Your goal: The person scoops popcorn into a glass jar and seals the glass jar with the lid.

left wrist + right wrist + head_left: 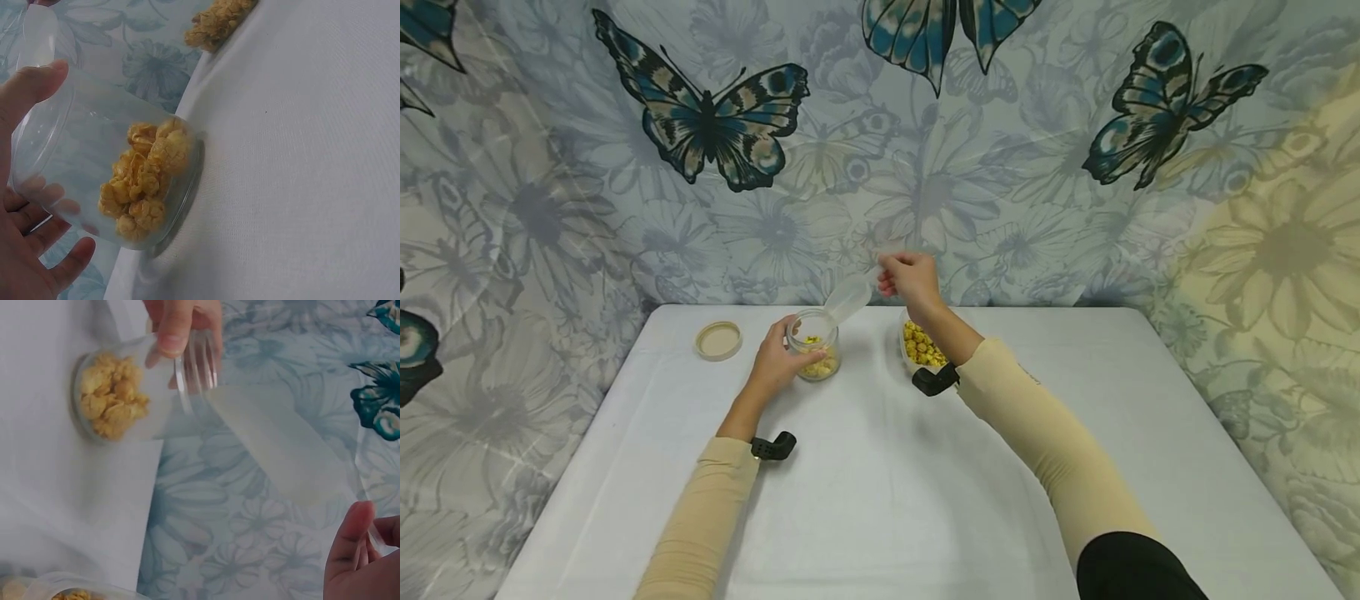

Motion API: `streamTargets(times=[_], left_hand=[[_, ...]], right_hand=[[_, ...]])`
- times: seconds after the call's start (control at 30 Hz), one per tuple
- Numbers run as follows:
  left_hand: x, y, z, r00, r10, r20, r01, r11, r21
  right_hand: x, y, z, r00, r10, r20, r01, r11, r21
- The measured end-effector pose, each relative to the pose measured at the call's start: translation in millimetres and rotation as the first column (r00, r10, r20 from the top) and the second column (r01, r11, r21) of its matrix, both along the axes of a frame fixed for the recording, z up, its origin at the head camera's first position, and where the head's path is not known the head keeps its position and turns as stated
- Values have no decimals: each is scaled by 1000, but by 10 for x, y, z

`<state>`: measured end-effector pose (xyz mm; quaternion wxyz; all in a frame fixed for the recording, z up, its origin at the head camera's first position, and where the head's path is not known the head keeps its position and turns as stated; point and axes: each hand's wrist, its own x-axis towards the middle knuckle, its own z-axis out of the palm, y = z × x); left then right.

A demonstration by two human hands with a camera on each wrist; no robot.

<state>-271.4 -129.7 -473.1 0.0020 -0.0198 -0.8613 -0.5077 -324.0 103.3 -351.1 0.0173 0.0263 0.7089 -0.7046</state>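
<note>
A clear glass jar (169, 415) stands upright on the table, its bottom part filled with caramel popcorn (147, 178). My left hand (780, 358) grips it from the left side, the thumb across the front and the fingers round the back. Above and to the right, my right hand (912, 279) pinches the handle of a translucent plastic scoop (281, 450). The scoop slants down to the left, and its tip lies right at the jar's mouth. No popcorn shows in the scoop.
A clear tub with more popcorn (922, 344) stands right of the jar, partly hidden under my right forearm. To the jar's left lies a round lid (718, 341). A white cloth (865, 483) covers the table, and a butterfly-patterned curtain (940, 175) hangs behind its far edge.
</note>
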Motion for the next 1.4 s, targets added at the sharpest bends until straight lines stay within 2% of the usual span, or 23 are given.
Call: streamTargets(times=[0.3, 0.53, 0.9, 1.17, 1.4], left_hand=[[-9, 13, 13, 1000, 6, 5, -6, 1000, -6], [-15, 4, 26, 1000, 2, 16, -2, 1000, -10], [-15, -22, 94, 998, -16, 67, 20, 998, -59], [-12, -22, 134, 997, -43, 70, 49, 996, -74], [-41, -42, 166, 996, -61, 61, 69, 987, -143]], right_hand=[[-21, 26, -44, 1000, -8, 5, 8, 999, -49], [-16, 51, -38, 999, 0, 34, 1, 1000, -26], [-34, 110, -76, 998, -13, 59, 17, 998, -60], [-33, 156, -86, 997, -4, 75, 11, 995, -101], [-74, 193, -70, 997, 0, 76, 8, 995, -101]])
